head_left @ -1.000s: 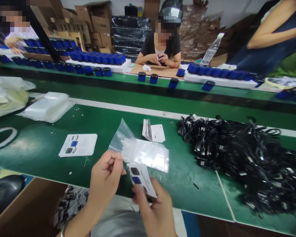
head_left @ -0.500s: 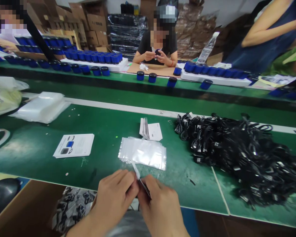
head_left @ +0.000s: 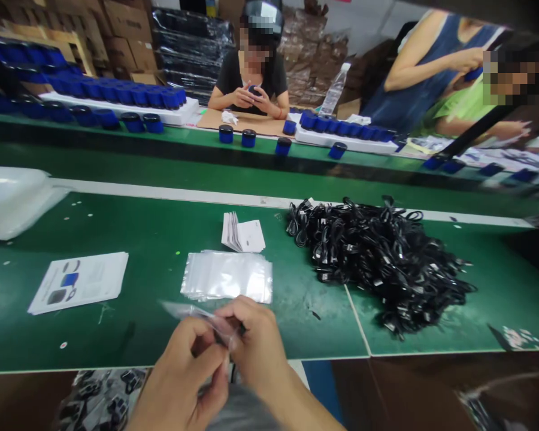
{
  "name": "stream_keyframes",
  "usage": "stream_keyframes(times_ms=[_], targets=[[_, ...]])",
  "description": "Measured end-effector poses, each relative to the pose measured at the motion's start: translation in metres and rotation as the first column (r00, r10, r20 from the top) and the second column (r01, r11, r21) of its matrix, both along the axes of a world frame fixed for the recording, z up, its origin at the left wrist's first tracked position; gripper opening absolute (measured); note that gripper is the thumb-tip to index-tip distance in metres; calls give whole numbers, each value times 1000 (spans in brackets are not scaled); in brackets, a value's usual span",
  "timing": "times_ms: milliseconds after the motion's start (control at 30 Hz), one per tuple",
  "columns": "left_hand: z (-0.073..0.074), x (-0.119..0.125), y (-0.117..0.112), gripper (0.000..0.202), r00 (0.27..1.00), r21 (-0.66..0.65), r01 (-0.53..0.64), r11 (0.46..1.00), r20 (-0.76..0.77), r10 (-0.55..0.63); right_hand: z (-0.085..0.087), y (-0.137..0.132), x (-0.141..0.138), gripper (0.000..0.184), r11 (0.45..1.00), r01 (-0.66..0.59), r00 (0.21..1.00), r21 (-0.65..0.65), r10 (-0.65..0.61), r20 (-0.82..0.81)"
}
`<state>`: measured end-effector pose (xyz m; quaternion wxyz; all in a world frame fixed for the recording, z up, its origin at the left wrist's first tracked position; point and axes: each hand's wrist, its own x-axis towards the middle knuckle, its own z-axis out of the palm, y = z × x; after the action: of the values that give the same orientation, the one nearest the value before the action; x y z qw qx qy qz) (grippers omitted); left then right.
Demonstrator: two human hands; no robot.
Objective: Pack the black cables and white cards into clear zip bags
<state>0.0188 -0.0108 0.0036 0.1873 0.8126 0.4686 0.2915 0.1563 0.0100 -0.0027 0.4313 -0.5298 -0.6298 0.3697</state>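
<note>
Between my two hands is a small clear plastic bag (head_left: pixel 193 312), its far end sticking out to the upper left. My left hand (head_left: pixel 186 365) pinches it from the left, thumb against fingers. From the right, my right hand (head_left: pixel 251 335) grips the bag near its other end. Just beyond my hands lies a stack of clear zip bags (head_left: pixel 227 276). Folded paper leaflets (head_left: pixel 247 234) stand and lie behind that stack. Printed sheets (head_left: pixel 81 281) showing a blue device are piled to the left. A heap of coiled black cables (head_left: pixel 377 263) spreads on the right.
Under the table's front edge, a box holds bagged cables (head_left: pixel 101 398). White plastic bags (head_left: pixel 15 200) lie at far left. Across the green bench (head_left: pixel 153 227), blue jars (head_left: pixel 248 139) with black lids line a raised strip. Co-workers (head_left: pixel 251 72) sit or stand behind it.
The view has swung to the right. My hands have parted slightly and turned the bag, which was edge-on and now shows its flat side, slanting to the left.
</note>
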Motion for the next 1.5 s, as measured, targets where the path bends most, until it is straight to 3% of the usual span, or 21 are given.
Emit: stream_keyframes(times_ms=[100,200,233,267,300,333,400,433,533,667,700,767,833,867,900,967,1067,1167,1300,1400,1500], targets=[[-1,-2,2,17,999,-55,37,998,7,-36,7,6,10,14,980,-164,984,-111,171,52],[-1,-7,9,19,998,-113,51,992,-14,-53,29,21,49,15,889,-389,914,-242,405,19],[-1,-8,12,19,999,-126,41,991,-25,-44,36,28,66,11,947,-225,956,-228,260,135],[-1,-8,14,19,999,-132,25,991,-39,-30,43,36,82,14,992,70,939,-110,-28,343],[-1,-8,16,19,998,-132,12,991,-55,-19,47,44,98,20,934,352,762,56,-321,563],[-1,-7,18,19,998,-122,-1,992,-70,-7,50,52,112,26,827,528,512,196,-494,703],[-2,-4,20,19,996,-84,-11,996,-93,3,48,65,132,28,729,616,302,298,-567,766],[-2,-2,22,19,995,-64,-9,998,-101,3,45,70,139,25,728,620,285,293,-557,780],[-2,3,25,19,995,-22,-19,1000,-102,17,34,77,149,16,760,586,337,282,-545,767],[-1,6,28,19,993,-43,-34,999,-118,29,29,68,142,14,716,564,402,411,-673,621],[-1,6,28,19,992,-61,-34,998,-121,26,31,61,136,14,719,560,503,410,-689,521],[0,6,29,21,992,-100,-39,994,-122,27,34,42,116,9,834,482,800,268,-544,253],[0,6,30,21,993,-119,-39,992,-112,26,34,19,90,10,990,140,989,-32,-138,59],[0,5,30,21,994,-121,-35,992,-103,22,33,9,77,8,989,-48,998,-137,55,43],[0,5,30,20,995,-124,-32,992,-97,20,30,0,65,9,980,-130,987,-152,143,75],[0,5,31,18,996,-126,-34,991,-86,23,21,-12,47,16,979,-163,962,-125,186,198],[-1,4,30,21,996,-133,-62,989,-74,52,4,-16,36,23,999,-39,925,17,30,378],[-2,3,28,23,996,-153,-79,985,-59,71,-8,-17,31,28,971,8,858,238,-129,498],[-6,5,22,21,996,-152,-93,984,-25,90,-15,-20,19,25,926,17,861,378,-206,466],[-8,5,17,20,993,-126,-120,985,-28,118,-14,-21,12,19,961,98,954,259,-165,252],[-6,1,15,18,992,-100,-123,987,-43,120,-4,-21,17,23,997,-26,998,-69,22,-58]])
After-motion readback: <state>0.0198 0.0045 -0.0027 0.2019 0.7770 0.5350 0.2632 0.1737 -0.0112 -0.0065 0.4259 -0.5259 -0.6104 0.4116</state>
